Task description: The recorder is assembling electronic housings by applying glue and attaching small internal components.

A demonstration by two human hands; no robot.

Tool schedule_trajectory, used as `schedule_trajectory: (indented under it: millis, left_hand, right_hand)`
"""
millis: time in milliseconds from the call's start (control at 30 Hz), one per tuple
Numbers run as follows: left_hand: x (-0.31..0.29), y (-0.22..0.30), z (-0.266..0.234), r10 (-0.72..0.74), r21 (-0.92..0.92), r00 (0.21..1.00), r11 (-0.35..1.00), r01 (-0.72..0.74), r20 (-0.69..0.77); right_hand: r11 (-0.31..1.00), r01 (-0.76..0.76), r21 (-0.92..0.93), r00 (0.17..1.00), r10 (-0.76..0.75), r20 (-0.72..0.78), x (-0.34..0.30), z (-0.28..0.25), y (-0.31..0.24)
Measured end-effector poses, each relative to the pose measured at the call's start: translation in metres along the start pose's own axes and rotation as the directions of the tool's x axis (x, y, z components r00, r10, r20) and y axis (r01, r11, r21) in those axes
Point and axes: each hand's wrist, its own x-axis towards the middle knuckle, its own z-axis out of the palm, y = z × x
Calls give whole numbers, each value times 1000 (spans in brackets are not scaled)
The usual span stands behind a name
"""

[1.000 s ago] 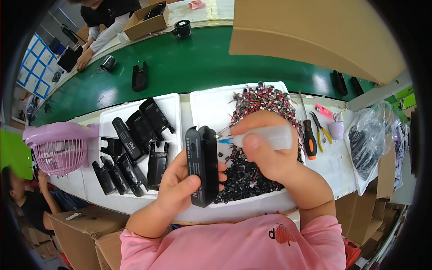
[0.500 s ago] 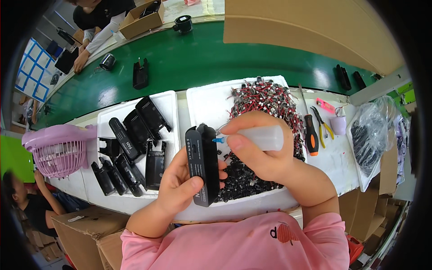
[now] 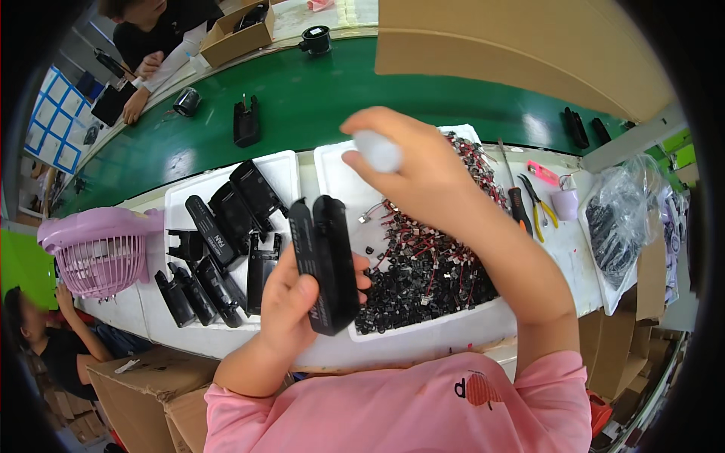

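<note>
My left hand (image 3: 291,302) grips a black plastic housing shell (image 3: 334,264), held upright and slightly tilted over the front of the bench. Its thumb presses the printed side face while the fingertips show at the right edge. Up and to the right, my right hand (image 3: 415,155) is closed around a translucent white squeeze bottle (image 3: 377,151), apart from the shell. The bottle's nozzle is hidden from view. Beneath my right forearm lies a white foam tray (image 3: 340,170) heaped with small black parts (image 3: 423,302) and red-and-black wired connectors (image 3: 483,170).
At left, a foam tray (image 3: 291,166) holds several black shells (image 3: 226,204) beside a purple fan head (image 3: 98,249). A screwdriver (image 3: 519,208), pliers (image 3: 540,208) and a bagged bundle (image 3: 623,219) lie right. Behind runs a green conveyor (image 3: 317,90) with loose parts; a co-worker (image 3: 162,38) sits beyond.
My right hand has lifted the bottle away from the shell, up and to the left. The left hand has shifted the shell slightly left. Parts on the conveyor have moved right.
</note>
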Motion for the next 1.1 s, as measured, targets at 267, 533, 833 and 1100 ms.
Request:
schedule_trajectory:
  millis: [267,533,833,1100]
  left_hand:
    - [12,-2,-6,4,-101,997,995,-12,-75]
    - [9,3,-14,-8,-348,995,937,-29,-103]
    - [10,1,-14,-138,-379,988,920,103,-66]
    - [9,-5,-10,-231,-369,973,905,213,-5]
  right_hand:
    - [781,234,-579,932,-12,362,17,36,59]
    - [821,320,-472,896,-101,432,-33,24,17]
    - [980,114,-164,981,-85,176,-39,10,-4]
    - [940,43,339,994,-74,80,-41,0,-14]
